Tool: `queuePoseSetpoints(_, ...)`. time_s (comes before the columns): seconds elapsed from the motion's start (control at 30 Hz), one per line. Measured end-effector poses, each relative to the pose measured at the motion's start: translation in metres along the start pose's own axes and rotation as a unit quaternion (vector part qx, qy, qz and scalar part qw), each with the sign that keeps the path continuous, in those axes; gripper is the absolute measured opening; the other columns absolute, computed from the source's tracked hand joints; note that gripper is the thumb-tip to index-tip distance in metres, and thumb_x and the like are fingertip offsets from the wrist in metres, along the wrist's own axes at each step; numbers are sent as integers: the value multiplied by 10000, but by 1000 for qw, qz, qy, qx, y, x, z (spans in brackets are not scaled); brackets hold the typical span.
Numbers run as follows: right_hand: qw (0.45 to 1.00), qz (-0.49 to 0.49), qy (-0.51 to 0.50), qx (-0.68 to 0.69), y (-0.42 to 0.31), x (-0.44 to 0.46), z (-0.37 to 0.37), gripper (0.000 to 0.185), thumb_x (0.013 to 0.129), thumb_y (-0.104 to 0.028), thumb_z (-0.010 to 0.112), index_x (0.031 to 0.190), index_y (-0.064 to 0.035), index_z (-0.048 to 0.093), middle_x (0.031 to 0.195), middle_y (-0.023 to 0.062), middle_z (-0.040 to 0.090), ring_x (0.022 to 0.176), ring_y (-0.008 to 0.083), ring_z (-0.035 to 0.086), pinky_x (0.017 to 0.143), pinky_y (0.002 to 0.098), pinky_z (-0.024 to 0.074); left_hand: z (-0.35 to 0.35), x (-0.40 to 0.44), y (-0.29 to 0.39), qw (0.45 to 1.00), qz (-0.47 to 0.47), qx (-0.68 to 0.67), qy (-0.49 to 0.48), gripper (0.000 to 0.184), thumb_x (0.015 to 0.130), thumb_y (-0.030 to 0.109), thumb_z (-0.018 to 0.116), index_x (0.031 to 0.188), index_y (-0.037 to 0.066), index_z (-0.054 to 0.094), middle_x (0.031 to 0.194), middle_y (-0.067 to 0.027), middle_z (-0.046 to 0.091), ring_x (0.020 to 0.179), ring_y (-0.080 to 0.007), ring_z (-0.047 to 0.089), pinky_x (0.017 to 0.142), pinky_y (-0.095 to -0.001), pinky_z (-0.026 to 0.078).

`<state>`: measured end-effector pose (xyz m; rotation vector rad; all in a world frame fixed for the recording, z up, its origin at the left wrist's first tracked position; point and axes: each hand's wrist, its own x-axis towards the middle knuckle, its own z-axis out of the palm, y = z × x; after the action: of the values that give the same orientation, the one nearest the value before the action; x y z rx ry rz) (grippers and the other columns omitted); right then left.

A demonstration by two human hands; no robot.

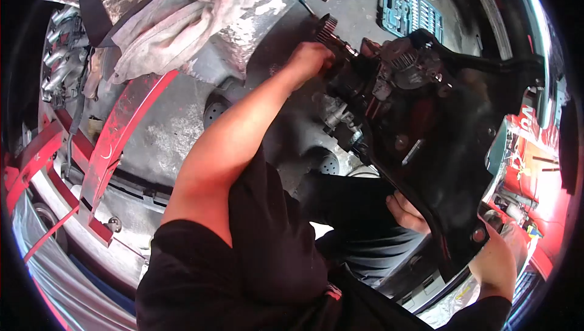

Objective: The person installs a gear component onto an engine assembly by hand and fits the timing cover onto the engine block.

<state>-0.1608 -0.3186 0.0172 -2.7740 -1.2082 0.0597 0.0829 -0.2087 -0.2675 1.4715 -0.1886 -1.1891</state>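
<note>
In front of me stands a large black panel [456, 167] with rounded edges and bolt holes. Greasy mechanical parts [404, 66] sit at its upper end. My right hand [406, 212] is wrapped around the panel's lower left edge, with its palm hidden behind it. My left hand [310, 60] is closed at the upper left of the assembly, beside a toothed wheel [328, 25]; whatever its fingers grip is hidden. Below that hand is a silver metal fitting [336, 115] on the assembly.
A teal socket set case [410, 9] lies open on the floor at the back. A stained cloth [188, 21] drapes over a worn surface at upper left. Red metal stand legs [125, 130] are at left, and metal engine parts [62, 57] lie beyond. Red boxes [532, 167] stand at right.
</note>
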Motion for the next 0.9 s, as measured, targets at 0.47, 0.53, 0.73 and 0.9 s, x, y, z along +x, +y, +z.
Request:
queuePoseSetpoints(0.47, 999, 20, -24, -10, -5, 13, 7, 164, 762, -34, 652, 908, -106, 634, 769, -10, 588, 660, 131, 597, 729, 348, 565, -10, 0, -42, 943, -70, -270, -184, 150, 948, 156, 621, 1074, 76, 634, 837, -33, 624, 726, -169, 621, 641, -330, 497)
queuePoseSetpoints(0.53, 999, 32, -36, -15, -9, 5, 10, 157, 768, -37, 626, 909, -106, 621, 776, -10, 591, 680, 144, 599, 751, 372, 563, -14, -1, -38, 955, -54, -223, -187, 187, 930, 73, 588, 1109, 84, 641, 845, -45, 643, 721, -165, 621, 627, -313, 490)
queuePoseSetpoints(0.73, 995, 15, -93, -13, -7, 4, 7, 160, 802, -88, 627, 959, -113, 606, 805, 0, 575, 700, 168, 594, 817, 393, 536, -9, -17, -62, 982, 124, -36, -135, 305, 848, 39, 587, 1137, 43, 685, 946, -73, 699, 879, -174, 643, 759, -336, 502)
queuePoseSetpoints(0.9, 991, 24, -128, -23, -6, 9, 4, 208, 806, -70, 680, 994, -130, 612, 812, 2, 579, 687, 164, 603, 713, 360, 537, -16, -37, -55, 951, 240, 150, -126, 532, 776, -40, 494, 1273, 94, 629, 1172, -160, 677, 1070, -297, 639, 913, -379, 484)
